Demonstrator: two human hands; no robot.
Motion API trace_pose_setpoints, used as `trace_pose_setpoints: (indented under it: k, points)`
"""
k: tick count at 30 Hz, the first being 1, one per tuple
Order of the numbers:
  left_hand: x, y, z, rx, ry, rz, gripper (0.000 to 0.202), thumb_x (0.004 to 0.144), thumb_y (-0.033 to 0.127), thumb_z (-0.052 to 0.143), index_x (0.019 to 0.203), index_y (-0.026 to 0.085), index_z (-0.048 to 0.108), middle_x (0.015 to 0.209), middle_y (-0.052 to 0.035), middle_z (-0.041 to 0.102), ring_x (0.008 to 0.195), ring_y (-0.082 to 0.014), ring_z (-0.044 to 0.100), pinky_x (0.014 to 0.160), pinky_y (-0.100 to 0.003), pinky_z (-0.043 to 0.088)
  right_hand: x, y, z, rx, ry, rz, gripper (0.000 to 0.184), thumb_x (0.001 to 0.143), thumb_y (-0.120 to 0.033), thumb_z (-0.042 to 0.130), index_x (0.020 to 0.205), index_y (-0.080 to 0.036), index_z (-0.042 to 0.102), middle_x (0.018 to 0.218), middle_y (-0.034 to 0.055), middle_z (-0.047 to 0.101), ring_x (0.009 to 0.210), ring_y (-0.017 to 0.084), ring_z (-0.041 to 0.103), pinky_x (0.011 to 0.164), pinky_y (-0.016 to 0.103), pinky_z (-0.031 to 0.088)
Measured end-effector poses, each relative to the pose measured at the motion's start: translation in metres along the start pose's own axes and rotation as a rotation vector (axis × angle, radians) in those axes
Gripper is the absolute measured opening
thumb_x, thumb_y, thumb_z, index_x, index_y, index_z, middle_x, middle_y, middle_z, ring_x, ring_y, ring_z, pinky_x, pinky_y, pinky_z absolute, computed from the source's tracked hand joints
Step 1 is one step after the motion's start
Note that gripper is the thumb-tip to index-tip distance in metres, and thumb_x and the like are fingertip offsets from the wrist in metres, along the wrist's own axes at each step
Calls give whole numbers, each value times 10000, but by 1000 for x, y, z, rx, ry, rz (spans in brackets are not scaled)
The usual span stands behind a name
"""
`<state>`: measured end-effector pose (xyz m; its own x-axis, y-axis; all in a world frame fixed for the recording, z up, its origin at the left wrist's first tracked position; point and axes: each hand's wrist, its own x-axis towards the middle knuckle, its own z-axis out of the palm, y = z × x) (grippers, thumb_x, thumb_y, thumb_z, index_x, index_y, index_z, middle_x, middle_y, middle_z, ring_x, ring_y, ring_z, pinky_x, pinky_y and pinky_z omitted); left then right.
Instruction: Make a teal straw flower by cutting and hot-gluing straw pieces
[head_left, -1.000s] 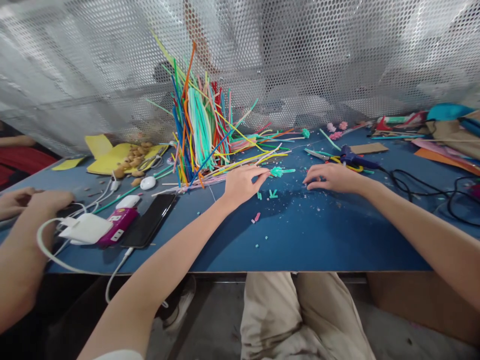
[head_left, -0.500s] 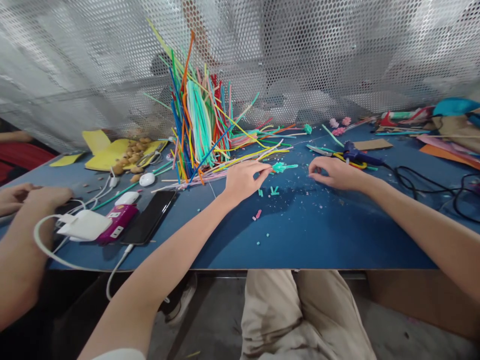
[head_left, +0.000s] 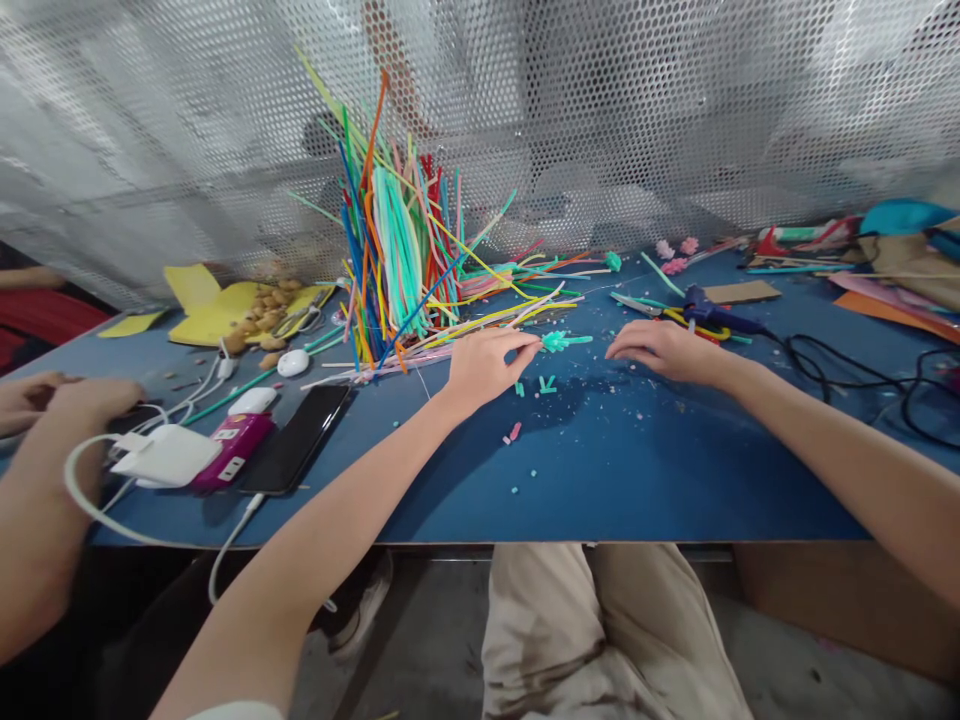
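My left hand [head_left: 491,362] pinches one end of a teal piece made of fuzzy pipe cleaner [head_left: 556,342] between thumb and fingertips, just over the table. Its bushy part is by my fingers and a straight stem points right. A short gap away, my right hand [head_left: 656,350] is held low with its fingers curled and pressed together; whatever they hold, if anything, is hidden. Below the left hand lie short teal cuttings [head_left: 547,384] and a pink scrap [head_left: 514,431]. Scissors [head_left: 637,303] and a blue glue gun [head_left: 705,308] lie behind my right hand.
A dense bundle of colourful pipe cleaners [head_left: 397,250] stands at the back, before a perforated metal screen [head_left: 600,120]. On the left are a phone [head_left: 304,440], a white charger [head_left: 169,455] and another person's hands [head_left: 90,400]. Black cable [head_left: 817,360] curls at right.
The fingers of my right hand have drawn closer together and point further down. My left hand keeps its pinch on the teal pipe-cleaner piece, almost unmoved.
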<state>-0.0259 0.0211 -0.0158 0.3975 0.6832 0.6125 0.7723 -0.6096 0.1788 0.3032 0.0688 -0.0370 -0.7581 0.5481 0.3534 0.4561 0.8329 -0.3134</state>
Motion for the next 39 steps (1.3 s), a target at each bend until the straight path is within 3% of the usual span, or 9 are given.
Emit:
trace_pose_setpoints:
  k: [13, 16, 20, 24, 33, 39]
  points:
    - [3, 0, -2, 32, -22, -14, 284, 994, 456, 571, 994, 278, 792, 1028, 29, 791, 947, -148, 725, 802, -269, 511, 3, -17, -4, 25, 140, 4, 260, 940, -462, 615, 880, -218, 681, 942, 64, 686, 852, 188, 630, 815, 364, 520]
    - [3, 0, -2, 24, -34, -9, 299, 999, 460, 558, 1003, 274, 791, 1043, 20, 791, 962, -153, 723, 833, -275, 517, 2, -16, -4, 29, 139, 50, 245, 946, -439, 594, 894, -212, 672, 920, 60, 697, 778, 178, 624, 745, 354, 518]
    - [2, 1, -2, 19, -31, -5, 293, 1000, 458, 555, 1003, 282, 789, 1039, 26, 791, 976, -150, 726, 853, -278, 519, -1, -13, -5, 36, 168, 95, 191, 952, -353, 556, 915, -219, 687, 987, 60, 738, 865, 198, 680, 799, 360, 533]
    - [1, 0, 0, 42, -23, 0, 287, 990, 469, 566, 983, 292, 791, 1021, 36, 793, 959, -154, 730, 822, -281, 518, -2, -12, -7, -11, 119, 123, 204, 955, -353, 566, 951, -234, 732, 973, 42, 769, 904, 212, 704, 849, 369, 526]
    - [2, 3, -1, 55, -13, -2, 248, 978, 438, 588, 961, 296, 790, 988, 44, 796, 932, -150, 731, 799, -278, 519, -3, -5, -7, -42, -39, 3, 320, 998, -422, 504, 1044, -268, 781, 1074, 44, 762, 1035, 219, 669, 975, 407, 483]
    - [3, 5, -4, 22, -19, -21, 259, 984, 444, 582, 948, 290, 787, 1007, 35, 795, 945, -164, 733, 809, -295, 525, -4, -1, -5, -14, -86, 28, 334, 989, -453, 511, 1042, -268, 784, 1070, 62, 751, 1050, 233, 661, 963, 412, 484]
